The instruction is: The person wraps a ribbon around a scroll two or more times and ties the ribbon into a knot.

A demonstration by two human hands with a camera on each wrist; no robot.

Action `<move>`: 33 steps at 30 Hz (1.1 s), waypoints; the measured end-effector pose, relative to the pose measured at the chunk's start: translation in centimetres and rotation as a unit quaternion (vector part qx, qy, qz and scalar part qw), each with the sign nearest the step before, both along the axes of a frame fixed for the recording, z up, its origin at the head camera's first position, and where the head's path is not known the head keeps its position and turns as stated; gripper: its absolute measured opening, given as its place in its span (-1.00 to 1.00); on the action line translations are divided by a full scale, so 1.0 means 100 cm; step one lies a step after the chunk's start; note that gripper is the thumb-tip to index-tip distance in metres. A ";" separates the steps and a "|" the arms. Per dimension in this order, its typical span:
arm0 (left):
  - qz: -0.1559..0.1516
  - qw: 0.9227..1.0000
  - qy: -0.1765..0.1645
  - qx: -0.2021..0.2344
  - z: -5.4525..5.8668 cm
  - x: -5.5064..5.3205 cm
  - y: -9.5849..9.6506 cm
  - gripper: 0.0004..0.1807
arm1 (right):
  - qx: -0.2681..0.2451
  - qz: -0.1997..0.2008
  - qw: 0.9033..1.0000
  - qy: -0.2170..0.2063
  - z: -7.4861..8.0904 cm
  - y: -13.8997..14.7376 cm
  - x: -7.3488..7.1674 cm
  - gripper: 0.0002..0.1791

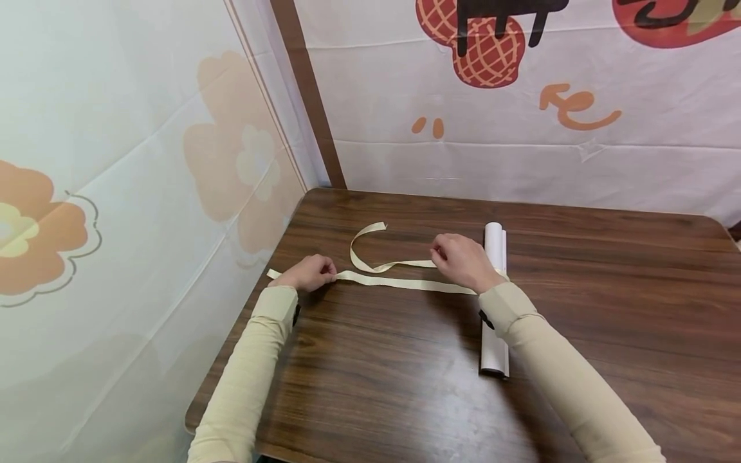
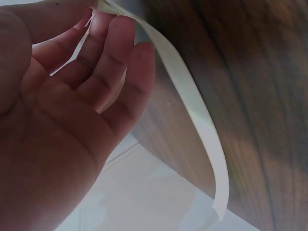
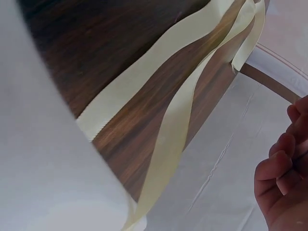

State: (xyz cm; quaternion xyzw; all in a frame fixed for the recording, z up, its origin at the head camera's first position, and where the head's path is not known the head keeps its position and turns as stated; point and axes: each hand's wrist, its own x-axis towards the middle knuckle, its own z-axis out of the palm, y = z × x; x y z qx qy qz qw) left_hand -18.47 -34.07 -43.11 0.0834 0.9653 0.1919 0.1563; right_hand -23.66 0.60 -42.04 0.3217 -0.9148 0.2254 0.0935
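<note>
My left hand (image 1: pixel 307 272) pinches a cream ribbon (image 1: pixel 405 283) between thumb and fingertips near its left end. In the left wrist view the tail of the ribbon (image 2: pixel 192 103) hangs past the fingers, over the table edge. Another length of ribbon (image 1: pixel 356 253) curls on the tabletop behind it. Both lengths run right to a white roll (image 1: pixel 494 350) lying lengthwise on the table. My right hand (image 1: pixel 462 260) hovers beside the roll with loosely curled fingers, holding nothing. Its wrist view shows both ribbon lengths (image 3: pixel 168 130) apart from the fingers, one reaching over the roll (image 3: pixel 62 159).
The dark wood table (image 1: pixel 376 366) has its left edge close to my left hand. A white printed cloth (image 1: pixel 145 161) hangs along the left side, and another patterned cloth (image 1: pixel 393 161) hangs behind the table.
</note>
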 end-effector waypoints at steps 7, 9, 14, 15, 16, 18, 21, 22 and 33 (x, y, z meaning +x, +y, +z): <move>-0.025 0.999 0.016 0.022 0.012 -0.001 0.015 -0.87 | -0.007 -0.003 1.000 0.002 0.001 0.006 0.005 -0.88; -0.034 0.999 0.020 0.028 0.015 -0.001 0.020 -0.86 | -0.005 0.000 1.000 -0.003 0.002 0.007 0.007 -0.88; -0.051 0.997 0.029 0.055 0.022 -0.002 0.037 -0.84 | 0.003 0.011 1.000 -0.024 0.003 0.009 0.011 -0.90; -0.054 0.996 0.031 0.061 0.023 -0.003 0.041 -0.84 | 0.003 0.012 1.000 -0.028 0.004 0.009 0.013 -0.90; -0.057 0.996 0.031 0.065 0.025 -0.003 0.046 -0.84 | 0.004 0.014 0.999 -0.032 0.004 0.008 0.014 -0.90; -0.064 0.995 0.033 0.071 0.028 -0.004 0.055 -0.84 | 0.003 0.018 0.999 -0.037 0.005 0.007 0.016 -0.88; -0.078 0.993 0.034 0.077 0.034 -0.004 0.069 -0.84 | -0.001 0.027 0.999 -0.046 0.007 0.005 0.019 -0.81; -0.084 0.993 0.034 0.077 0.036 -0.004 0.074 -0.84 | -0.004 0.032 0.998 -0.049 0.008 0.005 0.020 -0.78; -0.116 0.980 0.089 0.133 0.043 -0.005 0.107 -0.90 | -0.032 0.076 0.990 -0.112 0.015 -0.002 0.030 -0.56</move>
